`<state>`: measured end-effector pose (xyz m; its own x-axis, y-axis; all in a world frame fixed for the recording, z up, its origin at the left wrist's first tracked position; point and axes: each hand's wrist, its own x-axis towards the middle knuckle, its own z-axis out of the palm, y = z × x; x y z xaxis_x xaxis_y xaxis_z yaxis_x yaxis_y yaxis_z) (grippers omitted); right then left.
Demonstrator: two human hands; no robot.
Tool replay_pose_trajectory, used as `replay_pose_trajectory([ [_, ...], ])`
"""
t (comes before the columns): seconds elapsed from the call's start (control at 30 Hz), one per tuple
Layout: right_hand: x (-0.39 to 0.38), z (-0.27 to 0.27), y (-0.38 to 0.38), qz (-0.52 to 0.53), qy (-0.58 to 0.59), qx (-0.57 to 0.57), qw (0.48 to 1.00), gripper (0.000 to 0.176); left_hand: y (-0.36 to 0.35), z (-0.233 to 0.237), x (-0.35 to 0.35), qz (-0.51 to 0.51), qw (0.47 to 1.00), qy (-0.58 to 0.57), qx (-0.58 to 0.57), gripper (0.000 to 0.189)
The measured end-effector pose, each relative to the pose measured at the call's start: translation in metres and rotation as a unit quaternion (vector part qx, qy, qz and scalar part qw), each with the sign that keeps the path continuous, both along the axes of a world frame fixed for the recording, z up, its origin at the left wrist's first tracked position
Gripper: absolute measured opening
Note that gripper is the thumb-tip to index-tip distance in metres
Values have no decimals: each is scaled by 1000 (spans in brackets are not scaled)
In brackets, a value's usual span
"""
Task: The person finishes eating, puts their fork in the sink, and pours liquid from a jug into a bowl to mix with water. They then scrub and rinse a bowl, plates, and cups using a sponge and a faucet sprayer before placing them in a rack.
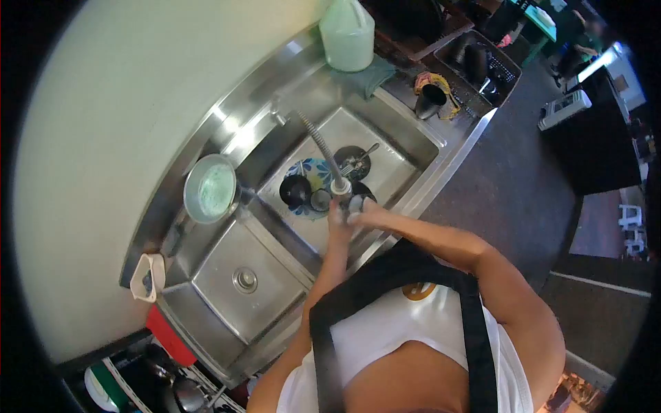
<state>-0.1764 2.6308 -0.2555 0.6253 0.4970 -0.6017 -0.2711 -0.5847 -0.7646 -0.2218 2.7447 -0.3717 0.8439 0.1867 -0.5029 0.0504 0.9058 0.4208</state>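
Note:
Over the right-hand basin of a steel sink point(406, 172), both hands meet just below the end of the spring-hose faucet point(318, 138). My left hand point(337, 215) is beside the nozzle, its fingers blurred and partly hidden. Close against it, my right hand point(368, 215) is closed around something small and greyish that I cannot make out. Beneath lie a blue-patterned plate point(318, 169), a dark bowl point(295, 190), a clear glass point(320, 200) and a dark dish point(352, 163) with cutlery on it.
A metal bowl of greenish suds point(212, 191) stands at the sink's back ledge, near a pale plastic container point(148, 277). A big jug point(347, 38), a green cloth point(372, 76), a dark cup point(430, 101) and a dish rack point(482, 65) line the far end.

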Motion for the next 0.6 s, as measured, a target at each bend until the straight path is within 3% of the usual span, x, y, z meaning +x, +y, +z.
replay_pose_trajectory([
  [0.03,7,-12,-10,-10,-2,0,1000,36,-6,12,9,-1,998,-45,48,34],
  [0.07,17,-33,-21,-16,-42,61,997,40,-4,0,20,-36,999,-17,-12,31],
  [0.1,29,-19,-22,-20,-83,119,989,45,-3,-9,30,-44,999,-23,-14,31],
  [0.17,49,-4,-38,-38,-69,109,991,38,2,-32,48,-91,969,18,227,25],
  [0.2,61,-14,-44,-12,-150,52,987,35,16,-69,64,-133,869,5,477,18],
  [0.23,71,-26,-49,16,-228,-4,974,33,23,-66,72,-83,960,-46,265,15],
  [0.27,83,-36,-51,18,-229,-10,973,33,27,-64,83,-84,943,21,321,15],
  [0.3,95,-48,-52,69,-248,-151,954,31,32,-67,100,-85,918,82,378,16],
  [0.33,111,-59,-53,112,-263,-292,913,31,38,-67,111,-76,855,63,509,20],
  [0.37,122,-82,-56,149,-272,-320,895,28,45,-75,123,-57,774,34,629,25],
  [0.4,130,-108,-60,178,-285,-352,873,25,53,-91,137,-140,709,118,681,30],
  [0.43,142,-120,-65,218,-253,-337,880,23,56,-75,147,-121,639,85,755,39],
  [0.47,147,-119,-69,246,-273,-338,867,24,64,-110,158,-90,582,41,807,50],
  [0.5,149,-165,-79,212,-283,-316,881,25,65,-89,168,-112,565,-7,818,58],
  [0.57,160,-160,-82,243,-272,-349,863,23,67,-99,194,-240,566,39,788,59],
  [0.6,160,-163,-83,236,-272,-351,864,23,66,-94,200,-242,564,32,789,59],
])
